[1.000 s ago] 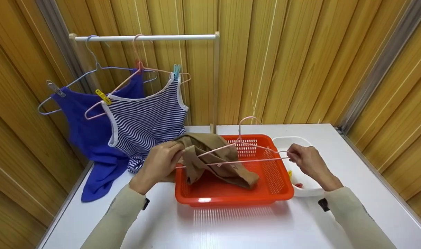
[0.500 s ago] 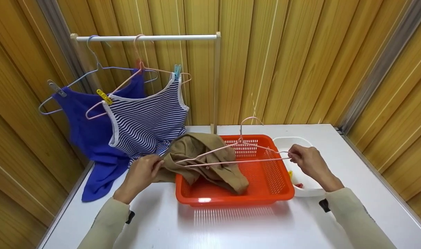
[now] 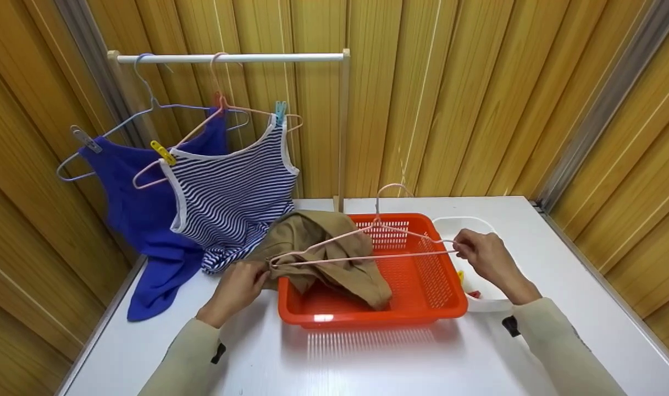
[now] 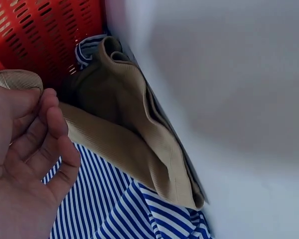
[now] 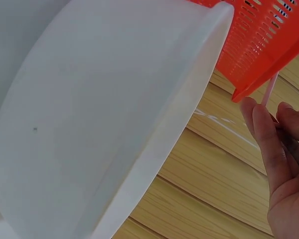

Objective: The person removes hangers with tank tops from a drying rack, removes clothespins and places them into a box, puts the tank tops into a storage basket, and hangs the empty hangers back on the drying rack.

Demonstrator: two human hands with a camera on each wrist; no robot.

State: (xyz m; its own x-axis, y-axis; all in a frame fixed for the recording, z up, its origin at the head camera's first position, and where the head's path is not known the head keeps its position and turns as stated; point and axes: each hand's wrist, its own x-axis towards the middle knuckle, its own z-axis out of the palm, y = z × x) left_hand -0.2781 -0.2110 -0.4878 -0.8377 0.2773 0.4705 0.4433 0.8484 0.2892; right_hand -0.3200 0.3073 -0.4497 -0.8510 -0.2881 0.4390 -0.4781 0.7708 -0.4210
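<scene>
A pink clothes hanger [image 3: 345, 258] lies across the red basket, hook up. My right hand [image 3: 485, 258] pinches its right end; in the right wrist view, thumb and fingers of that hand [image 5: 284, 159] close on the pink wire. A brown garment [image 3: 318, 231] is bunched partly in the basket and spills over its left side, with the hanger's left end on it. Next to that end, my left hand [image 3: 238, 291] pinches the garment's edge. The left wrist view shows the brown cloth [image 4: 15, 78] between thumb and forefinger of the left hand [image 4: 30, 159].
The red basket [image 3: 367, 319] stands mid-table. A white tub [image 3: 496, 306] with yellow and red pieces stands at its right. Behind left, a rack [image 3: 290, 57] bears a blue garment [image 3: 147, 236] and a striped tank top [image 3: 235, 187], pegged to hangers, their lower parts reaching the table.
My left hand moved left from the basket, then slightly back right, drawing the brown cloth leftward. The hanger's left end, earlier covered by the cloth, now shows. My right hand stays nearly still.
</scene>
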